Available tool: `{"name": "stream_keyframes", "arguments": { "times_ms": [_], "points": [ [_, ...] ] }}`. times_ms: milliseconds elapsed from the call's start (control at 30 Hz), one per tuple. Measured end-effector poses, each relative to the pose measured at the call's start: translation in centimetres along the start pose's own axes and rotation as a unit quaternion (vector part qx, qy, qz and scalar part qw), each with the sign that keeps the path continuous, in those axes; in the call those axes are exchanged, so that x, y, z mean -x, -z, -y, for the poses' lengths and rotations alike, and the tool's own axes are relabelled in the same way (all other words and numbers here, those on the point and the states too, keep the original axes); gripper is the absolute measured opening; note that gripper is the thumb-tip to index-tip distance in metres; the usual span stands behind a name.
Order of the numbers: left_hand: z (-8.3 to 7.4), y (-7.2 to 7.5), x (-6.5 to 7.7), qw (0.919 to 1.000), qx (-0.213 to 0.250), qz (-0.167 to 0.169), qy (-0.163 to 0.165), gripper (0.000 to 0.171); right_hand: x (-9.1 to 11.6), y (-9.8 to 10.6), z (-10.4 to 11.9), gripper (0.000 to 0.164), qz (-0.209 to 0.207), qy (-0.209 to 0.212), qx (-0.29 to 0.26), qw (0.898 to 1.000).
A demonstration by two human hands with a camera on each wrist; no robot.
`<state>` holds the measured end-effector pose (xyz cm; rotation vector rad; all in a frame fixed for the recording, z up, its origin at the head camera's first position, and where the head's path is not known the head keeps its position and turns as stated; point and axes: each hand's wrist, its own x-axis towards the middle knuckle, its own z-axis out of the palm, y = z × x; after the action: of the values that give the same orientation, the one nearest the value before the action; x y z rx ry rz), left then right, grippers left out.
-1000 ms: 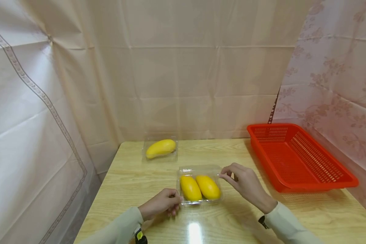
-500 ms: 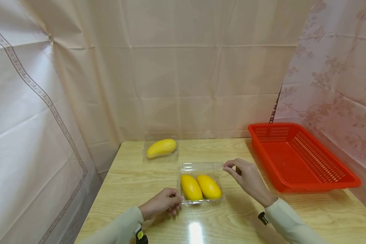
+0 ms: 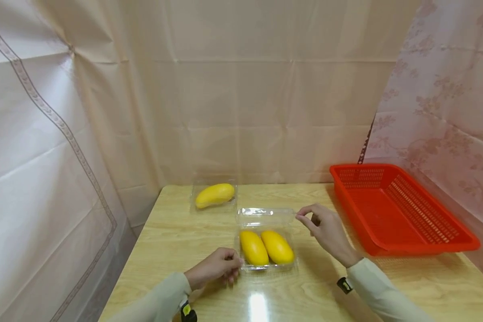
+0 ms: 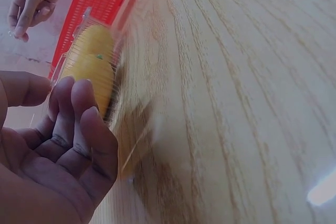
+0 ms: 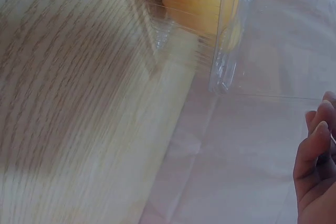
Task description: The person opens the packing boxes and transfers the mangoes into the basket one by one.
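Two yellow mangoes (image 3: 253,248) lie side by side in a clear plastic clamshell box (image 3: 267,267) near the table's front. My left hand (image 3: 215,269) pinches the box's near left corner between thumb and fingertips, as the left wrist view shows from close by. On the other side, my right hand (image 3: 327,229) pinches the right corner of the raised clear lid (image 3: 265,215) with thumb and index finger. The lid stands tilted up behind the fruit. In the right wrist view, the curled right fingers (image 5: 313,150) show only at the right edge.
Farther back on the left stands another clear box (image 3: 195,207) with one long yellow mango (image 3: 215,196) in it. A red plastic basket (image 3: 362,232) sits at the right of the wooden table (image 3: 165,241). Cloth curtains (image 3: 261,112) close off the back and sides.
My right hand has risen and moved back, swinging the lid up and away from the mangoes. The left hand stays at the box's near left corner.
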<state>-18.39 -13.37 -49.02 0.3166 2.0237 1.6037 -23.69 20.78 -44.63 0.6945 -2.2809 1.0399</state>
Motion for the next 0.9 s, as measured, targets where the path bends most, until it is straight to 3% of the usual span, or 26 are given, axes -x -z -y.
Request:
{"name": "stream_keyframes", "arguments": {
  "times_ms": [333,900],
  "points": [
    [0.5,0.0,0.3,1.0000,0.002,-0.002,0.002,0.023,-0.1,-0.8,-0.5,0.006,0.014,-0.063,-0.032,0.997],
    [-0.3,-0.1,0.1,1.0000,0.001,-0.004,0.006,0.024,-0.7,-1.7,-2.0,0.012,0.050,-0.114,-0.023,0.992]
  ]
}}
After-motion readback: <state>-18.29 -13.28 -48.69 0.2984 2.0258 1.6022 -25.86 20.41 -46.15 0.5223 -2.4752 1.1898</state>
